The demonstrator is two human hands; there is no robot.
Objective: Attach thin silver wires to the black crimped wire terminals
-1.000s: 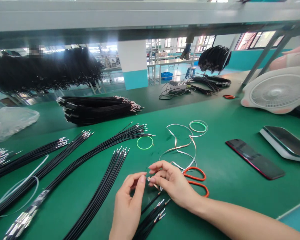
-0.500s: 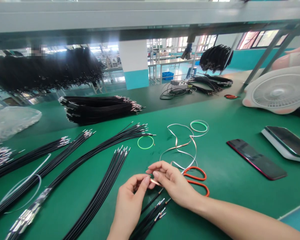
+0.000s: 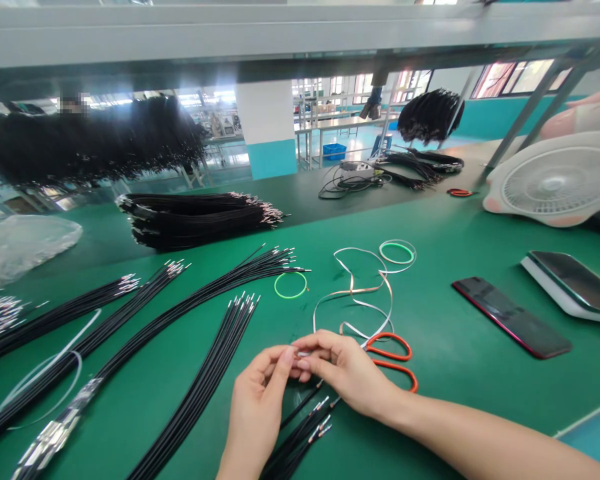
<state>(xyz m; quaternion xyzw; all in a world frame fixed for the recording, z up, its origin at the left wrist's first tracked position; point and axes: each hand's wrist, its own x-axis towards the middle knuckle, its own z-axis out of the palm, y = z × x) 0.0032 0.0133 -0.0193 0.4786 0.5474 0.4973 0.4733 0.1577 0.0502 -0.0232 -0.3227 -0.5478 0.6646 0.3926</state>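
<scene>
A factory workshop for cable work
Black cable bundles (image 3: 200,220) cover the green workbench (image 3: 445,400); more hang far left, with long tables (image 3: 347,123) and a blue crate (image 3: 334,152) beyond.

I am seeing a green table (image 3: 430,307) stretching before me. On my left, several straight black cable bundles (image 3: 200,387) are lying side by side, and a looped black bundle (image 3: 195,223) is resting behind them. Near the middle, a thin green ring (image 3: 275,287) and a tangled ribbon (image 3: 365,291) are lying flat. Orange-handled scissors (image 3: 411,353), a dark phone (image 3: 510,317) and a white fan (image 3: 555,180) are sitting rightward.
</scene>
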